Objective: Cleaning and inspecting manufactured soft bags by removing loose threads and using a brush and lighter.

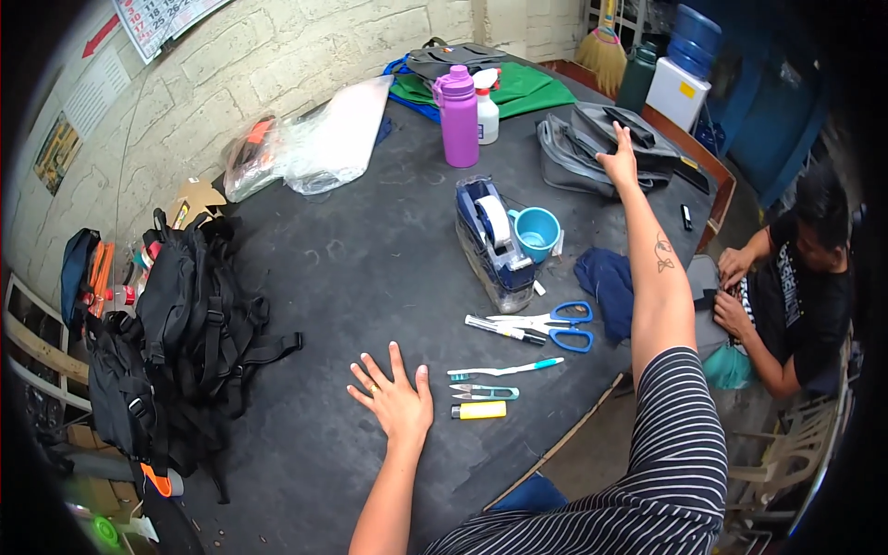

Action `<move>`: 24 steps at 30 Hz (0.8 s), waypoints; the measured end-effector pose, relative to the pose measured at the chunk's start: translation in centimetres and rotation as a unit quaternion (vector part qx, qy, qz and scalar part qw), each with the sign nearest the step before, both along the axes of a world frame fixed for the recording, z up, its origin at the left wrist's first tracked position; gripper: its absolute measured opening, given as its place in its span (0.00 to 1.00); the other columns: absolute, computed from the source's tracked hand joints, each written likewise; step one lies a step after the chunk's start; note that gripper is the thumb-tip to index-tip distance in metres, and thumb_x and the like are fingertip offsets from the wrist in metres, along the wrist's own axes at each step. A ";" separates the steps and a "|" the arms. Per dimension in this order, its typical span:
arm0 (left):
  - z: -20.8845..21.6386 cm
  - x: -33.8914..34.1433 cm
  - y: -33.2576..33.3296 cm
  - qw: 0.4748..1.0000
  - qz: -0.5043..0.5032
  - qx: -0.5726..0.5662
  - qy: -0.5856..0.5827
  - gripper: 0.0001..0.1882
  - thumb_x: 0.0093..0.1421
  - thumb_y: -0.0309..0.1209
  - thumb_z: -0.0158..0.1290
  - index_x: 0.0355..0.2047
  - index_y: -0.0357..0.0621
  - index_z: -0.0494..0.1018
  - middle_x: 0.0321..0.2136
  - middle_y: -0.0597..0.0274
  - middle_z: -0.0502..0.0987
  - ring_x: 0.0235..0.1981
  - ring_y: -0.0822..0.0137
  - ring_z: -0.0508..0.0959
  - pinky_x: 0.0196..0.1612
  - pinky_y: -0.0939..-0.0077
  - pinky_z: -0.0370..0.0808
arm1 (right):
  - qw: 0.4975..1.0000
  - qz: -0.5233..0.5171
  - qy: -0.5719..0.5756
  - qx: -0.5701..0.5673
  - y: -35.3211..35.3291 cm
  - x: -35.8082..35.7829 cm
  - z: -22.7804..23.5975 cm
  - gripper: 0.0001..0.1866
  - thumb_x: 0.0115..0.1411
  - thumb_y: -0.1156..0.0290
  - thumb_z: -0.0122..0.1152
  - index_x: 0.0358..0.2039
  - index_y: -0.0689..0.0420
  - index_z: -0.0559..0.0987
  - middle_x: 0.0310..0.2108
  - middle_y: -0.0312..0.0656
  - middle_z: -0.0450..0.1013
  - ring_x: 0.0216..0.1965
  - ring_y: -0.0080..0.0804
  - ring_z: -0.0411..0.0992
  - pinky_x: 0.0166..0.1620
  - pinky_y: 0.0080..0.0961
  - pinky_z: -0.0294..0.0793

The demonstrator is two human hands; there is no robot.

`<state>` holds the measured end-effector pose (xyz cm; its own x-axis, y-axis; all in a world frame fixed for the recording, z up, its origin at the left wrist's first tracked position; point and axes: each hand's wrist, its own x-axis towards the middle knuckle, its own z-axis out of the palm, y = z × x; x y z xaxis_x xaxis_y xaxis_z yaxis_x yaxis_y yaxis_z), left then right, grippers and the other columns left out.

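Observation:
My left hand (396, 398) lies flat on the dark table (351, 277), fingers spread and nothing in it. To its right are a toothbrush (509, 369), thread snips (486, 392) and a yellow lighter (479, 410). Just beyond them lie blue-handled scissors (564, 326) and a marker (504, 330). My right hand (620, 165) is stretched far out over a grey bag (569, 153), fingers extended and thumb apart. A black oblong item (634, 127) rests on the bag by my fingertips; whether I touch it, I cannot tell.
Mid-table stand a tape dispenser (490, 231) and a blue mug (536, 231). Behind them are a purple bottle (459, 120) and a spray bottle (487, 116). Black backpacks (185, 324) pile up at left, plastic-wrapped sheets (338, 139) farther back. Another person (795, 287) works at right.

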<state>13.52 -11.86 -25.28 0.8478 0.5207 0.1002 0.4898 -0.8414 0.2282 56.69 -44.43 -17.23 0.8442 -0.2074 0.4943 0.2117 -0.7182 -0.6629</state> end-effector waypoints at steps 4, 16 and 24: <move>0.1 0.4 -0.4 1.000 -0.019 -0.014 -0.002 0.33 0.65 0.54 0.38 0.66 0.55 0.53 0.65 0.34 0.46 0.67 0.35 0.40 0.63 0.33 0.34 | 0.994 -0.033 0.085 -0.054 -2.8 1.2 -0.4 0.55 0.41 0.76 0.68 0.68 0.43 0.51 0.69 0.48 0.46 0.69 0.39 0.48 0.66 0.29 0.54; 0.1 0.2 -0.2 1.000 -0.007 -0.009 -0.007 0.33 0.64 0.54 0.38 0.66 0.54 0.54 0.65 0.34 0.47 0.67 0.35 0.42 0.63 0.33 0.34 | 0.985 -0.169 -0.027 -0.027 -4.2 -0.1 -2.6 0.13 0.48 0.76 0.65 0.35 0.58 0.73 0.38 0.50 0.69 0.41 0.51 0.71 0.46 0.41 0.70; 0.0 0.1 -0.1 1.000 -0.006 -0.008 -0.006 0.33 0.65 0.53 0.38 0.66 0.54 0.53 0.65 0.34 0.46 0.67 0.35 0.41 0.64 0.34 0.34 | 0.931 -0.224 -0.265 0.113 -6.1 0.9 3.2 0.13 0.46 0.75 0.70 0.32 0.57 0.76 0.36 0.47 0.70 0.41 0.45 0.68 0.49 0.36 0.66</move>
